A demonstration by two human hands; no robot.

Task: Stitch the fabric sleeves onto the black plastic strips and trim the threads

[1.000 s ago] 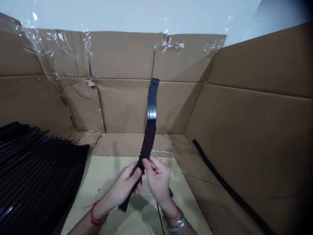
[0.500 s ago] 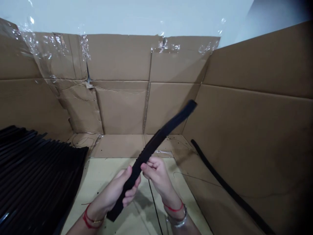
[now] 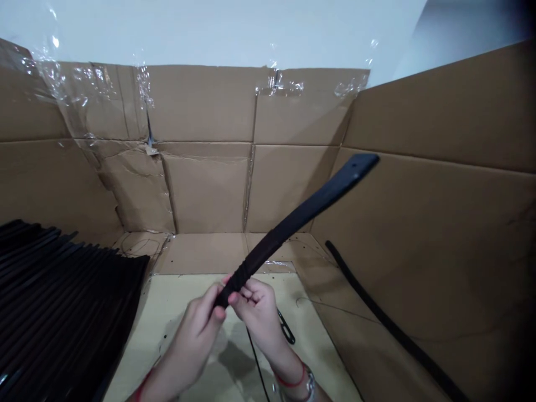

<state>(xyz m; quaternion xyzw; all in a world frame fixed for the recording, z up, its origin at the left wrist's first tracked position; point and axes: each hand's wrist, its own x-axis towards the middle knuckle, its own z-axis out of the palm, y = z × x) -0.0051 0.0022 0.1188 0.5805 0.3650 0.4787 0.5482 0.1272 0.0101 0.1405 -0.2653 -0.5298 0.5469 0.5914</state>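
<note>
A long, slightly curved black strip [image 3: 301,215] slants up to the right over the pale work surface, its flat far end showing a small hole. Around its lower part, ridges like wound cord are visible. My left hand [image 3: 203,318] is closed round the near end. Just to the right, my right hand [image 3: 255,307] pinches at the strip's wound part with thumb and fingers. A thin black cord [image 3: 256,357] hangs below my right hand. Beside that wrist, a black looped piece [image 3: 287,329] shows partly, the rest hidden by the hand.
Many black strips [image 3: 71,312] are piled at the left. Another curved black strip [image 3: 389,326] leans along the right cardboard wall [image 3: 452,234]. Taped cardboard [image 3: 209,187] closes off the back. The pale board [image 3: 180,290] lies beneath my hands.
The strip has turned and its far end now reaches further right and up. My left hand has shifted its hold to the near end. The looped piece has come into view.
</note>
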